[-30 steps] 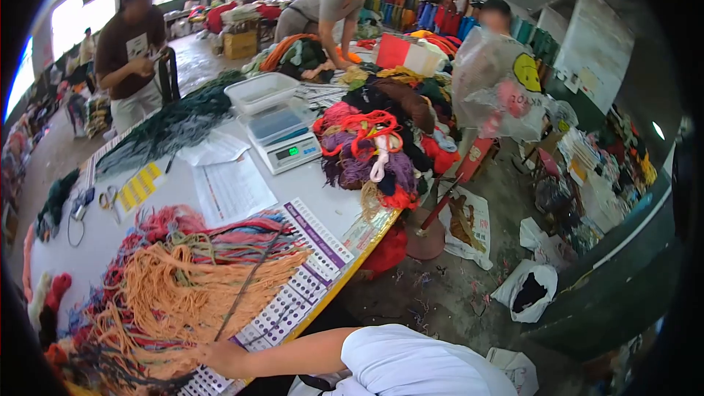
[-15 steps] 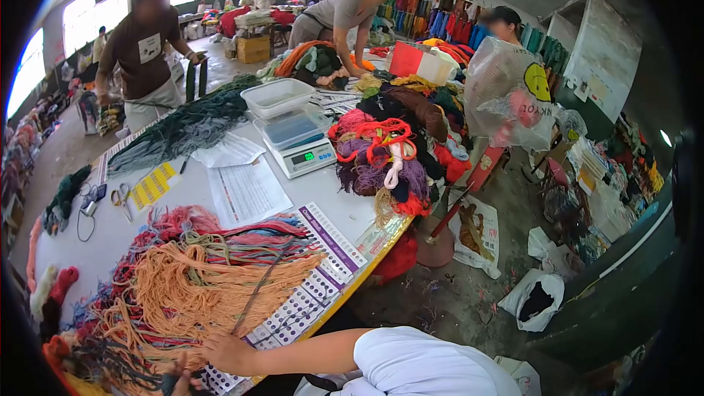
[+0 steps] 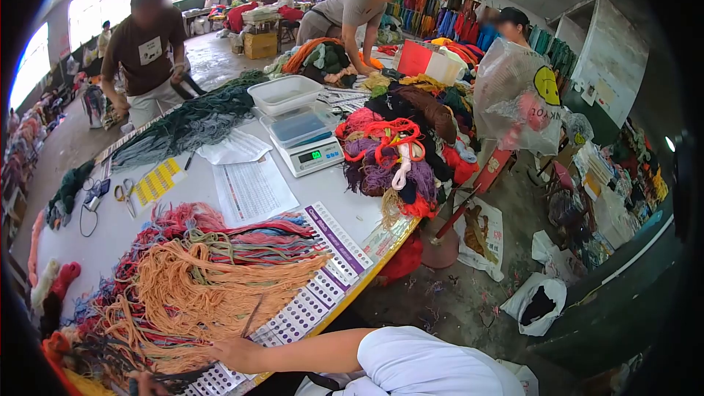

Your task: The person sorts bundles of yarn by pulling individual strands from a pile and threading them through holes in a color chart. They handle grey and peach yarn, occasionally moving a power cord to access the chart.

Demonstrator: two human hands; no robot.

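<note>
Skeins of orange thread point(image 3: 209, 293) lie spread over red, pink and blue thread point(image 3: 194, 224) on the near table. My right hand point(image 3: 238, 356) is at the lower edge of the orange thread, its fingers closed around a dark thread point(image 3: 254, 315) that runs up across the orange. My left hand point(image 3: 149, 384) is blurred and partly cut off by the bottom of the view, beside dark threads point(image 3: 180, 380); its fingers are not clear. Under the thread ends lie white cards with purple bands and rows of holes point(image 3: 337, 242).
Around the work are a digital scale point(image 3: 312, 158) with plastic tubs point(image 3: 284, 95), printed sheets point(image 3: 253, 187), scissors point(image 3: 125, 194) and a heap of mixed yarn point(image 3: 396, 154). Other people stand across the table point(image 3: 345, 187). A smiley-face plastic bag point(image 3: 513, 99) hangs at right.
My right hand has shifted slightly right, and less of the dark thread shows above it. My left hand has moved down and left. The person in brown has changed arm position.
</note>
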